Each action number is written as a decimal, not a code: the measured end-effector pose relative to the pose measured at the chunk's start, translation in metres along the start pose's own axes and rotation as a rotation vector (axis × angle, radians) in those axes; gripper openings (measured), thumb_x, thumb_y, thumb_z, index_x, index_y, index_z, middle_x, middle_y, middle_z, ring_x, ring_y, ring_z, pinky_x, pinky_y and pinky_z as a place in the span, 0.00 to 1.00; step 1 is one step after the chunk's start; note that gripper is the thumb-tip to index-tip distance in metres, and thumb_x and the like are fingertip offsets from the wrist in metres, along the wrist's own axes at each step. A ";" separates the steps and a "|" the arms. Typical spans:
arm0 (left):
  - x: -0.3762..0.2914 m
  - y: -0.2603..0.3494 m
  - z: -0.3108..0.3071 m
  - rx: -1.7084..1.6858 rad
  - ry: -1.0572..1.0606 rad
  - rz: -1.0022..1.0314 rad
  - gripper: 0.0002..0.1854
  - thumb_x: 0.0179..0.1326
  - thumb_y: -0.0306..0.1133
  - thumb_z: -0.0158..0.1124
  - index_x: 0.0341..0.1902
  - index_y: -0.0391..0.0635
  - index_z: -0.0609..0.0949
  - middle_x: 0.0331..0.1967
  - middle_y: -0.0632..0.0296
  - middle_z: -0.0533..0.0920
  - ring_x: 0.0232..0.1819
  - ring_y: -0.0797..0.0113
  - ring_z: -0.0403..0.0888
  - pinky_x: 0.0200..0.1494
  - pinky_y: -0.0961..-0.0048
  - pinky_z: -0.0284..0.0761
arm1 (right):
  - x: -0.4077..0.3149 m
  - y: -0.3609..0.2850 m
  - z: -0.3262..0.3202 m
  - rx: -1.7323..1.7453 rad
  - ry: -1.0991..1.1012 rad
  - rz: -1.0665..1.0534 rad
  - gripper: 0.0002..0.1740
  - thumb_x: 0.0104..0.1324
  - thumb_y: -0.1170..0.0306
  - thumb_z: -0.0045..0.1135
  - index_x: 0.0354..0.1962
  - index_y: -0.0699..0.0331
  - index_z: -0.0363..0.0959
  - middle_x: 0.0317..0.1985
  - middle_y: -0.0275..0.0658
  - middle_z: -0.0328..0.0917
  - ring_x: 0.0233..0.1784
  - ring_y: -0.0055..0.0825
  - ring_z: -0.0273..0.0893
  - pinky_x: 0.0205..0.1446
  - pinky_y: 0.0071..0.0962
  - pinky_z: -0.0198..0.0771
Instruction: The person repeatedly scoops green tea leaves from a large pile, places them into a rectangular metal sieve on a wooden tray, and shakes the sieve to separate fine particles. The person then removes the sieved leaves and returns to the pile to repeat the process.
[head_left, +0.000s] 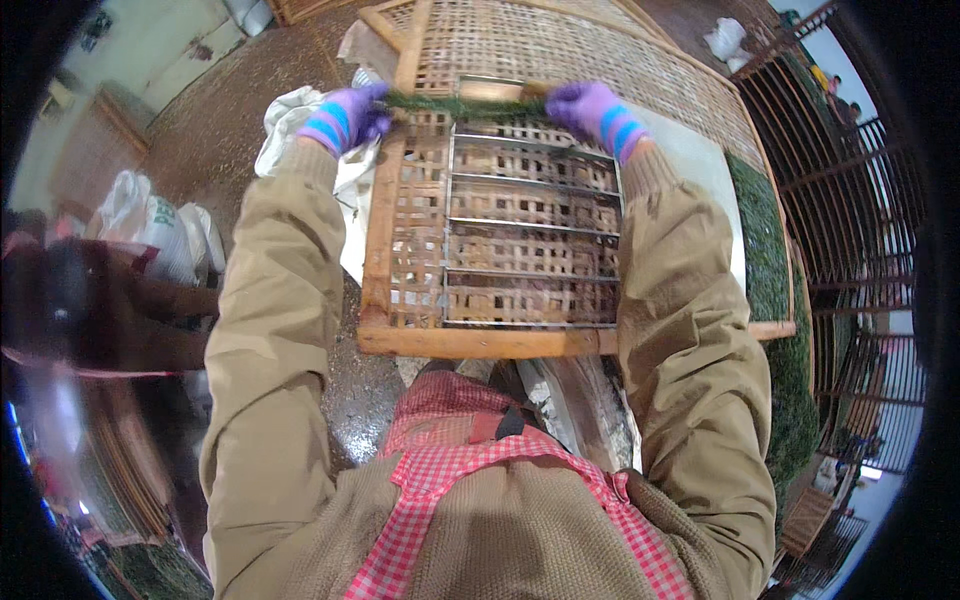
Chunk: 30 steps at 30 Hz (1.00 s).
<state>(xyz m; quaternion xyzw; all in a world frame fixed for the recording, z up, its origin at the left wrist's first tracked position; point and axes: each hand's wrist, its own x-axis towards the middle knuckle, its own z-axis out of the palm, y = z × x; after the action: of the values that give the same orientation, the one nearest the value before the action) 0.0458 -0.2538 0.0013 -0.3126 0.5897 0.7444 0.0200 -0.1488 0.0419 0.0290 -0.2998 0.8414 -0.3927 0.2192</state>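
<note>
My left hand (352, 118), in a purple and blue glove, is at the left end of a long dark green strip of plant material (465, 106). The strip spans the far part of a metal frame with crossbars (532, 223). At the strip's right end is my right hand (592, 112), gloved alike, its fingers curled and blurred. Whether the left fingers close on the strip is not clear. Beneath the metal frame lies a wood-edged woven bamboo tray (487, 341). A small wooden piece (535, 90) sits beside my right hand.
White cloth or sacking (289, 124) lies by the tray's left side. A pale sheet (697, 165) and green plant material (757, 232) are at the right. Filled bags (161, 225) stand at the left, near a person in dark clothing (90, 300). Slatted racks (847, 187) rise at the far right.
</note>
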 end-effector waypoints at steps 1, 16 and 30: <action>0.003 -0.014 -0.002 0.278 0.251 -0.017 0.14 0.64 0.46 0.59 0.42 0.50 0.81 0.26 0.61 0.82 0.27 0.66 0.81 0.30 0.74 0.78 | 0.007 0.015 0.008 -0.189 0.031 0.004 0.16 0.56 0.68 0.70 0.42 0.64 0.81 0.26 0.31 0.80 0.20 0.18 0.70 0.27 0.20 0.69; 0.063 -0.061 0.088 0.817 0.396 0.657 0.13 0.51 0.45 0.66 0.40 0.59 0.86 0.37 0.57 0.86 0.41 0.58 0.84 0.48 0.65 0.77 | -0.023 0.097 -0.072 0.242 0.038 0.259 0.12 0.61 0.72 0.63 0.43 0.66 0.79 0.30 0.29 0.79 0.26 0.17 0.71 0.29 0.20 0.68; 0.023 0.002 0.041 0.692 -0.111 0.204 0.19 0.48 0.42 0.76 0.39 0.44 0.83 0.25 0.65 0.81 0.20 0.75 0.73 0.23 0.75 0.71 | -0.036 0.116 -0.093 -0.236 0.043 0.085 0.17 0.58 0.64 0.66 0.44 0.62 0.79 0.34 0.40 0.82 0.37 0.28 0.79 0.46 0.29 0.73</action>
<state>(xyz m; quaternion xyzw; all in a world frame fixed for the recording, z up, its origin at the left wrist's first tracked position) 0.0084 -0.2257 -0.0036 -0.1861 0.8328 0.5149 0.0821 -0.2174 0.1752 -0.0027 -0.2790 0.8982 -0.2877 0.1807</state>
